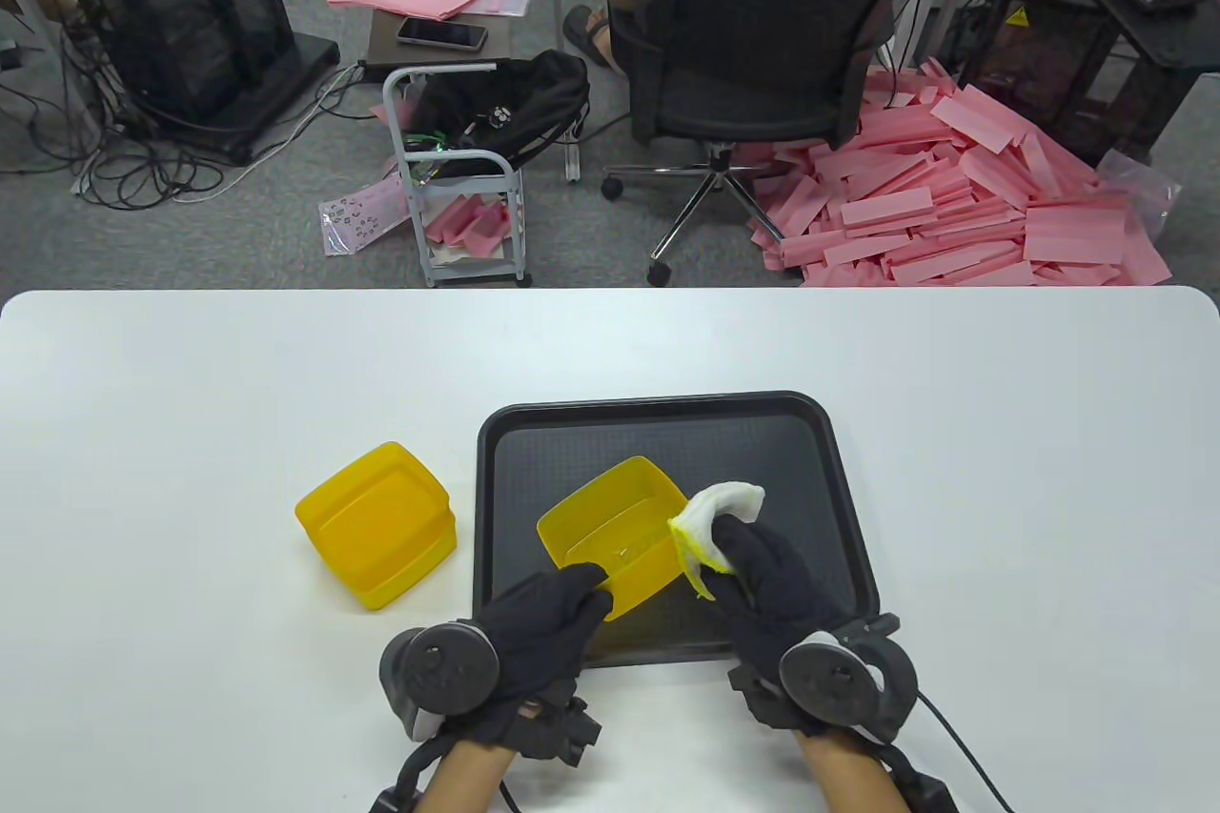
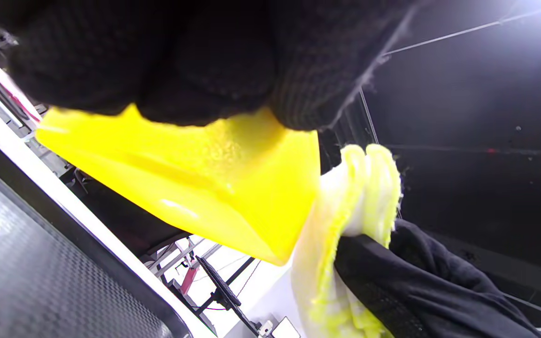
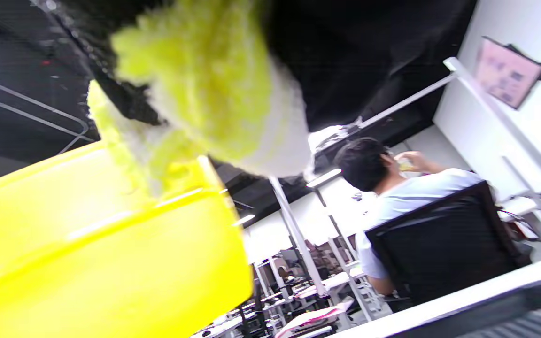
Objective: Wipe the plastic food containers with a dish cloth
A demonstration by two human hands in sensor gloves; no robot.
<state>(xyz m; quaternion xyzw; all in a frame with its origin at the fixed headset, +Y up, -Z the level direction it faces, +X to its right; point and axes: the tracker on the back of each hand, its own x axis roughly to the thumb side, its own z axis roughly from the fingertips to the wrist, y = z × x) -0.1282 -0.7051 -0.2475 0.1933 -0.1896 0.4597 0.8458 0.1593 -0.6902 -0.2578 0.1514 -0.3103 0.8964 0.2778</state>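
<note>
two hands (image 1: pixel 543 622) (image 1: pixel 762 575) | container (image 1: pixel 615 532) between, over tray (image 1: pixel 810 432) | cloth (image 1: pixel 715 522) at rim

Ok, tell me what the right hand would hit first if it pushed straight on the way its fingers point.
The right hand points up-left with the cloth bunched at its fingertips. Pushed on, the cloth would first meet the right rim of the yellow container that the left hand holds over the tray; it looks already touching.
</note>
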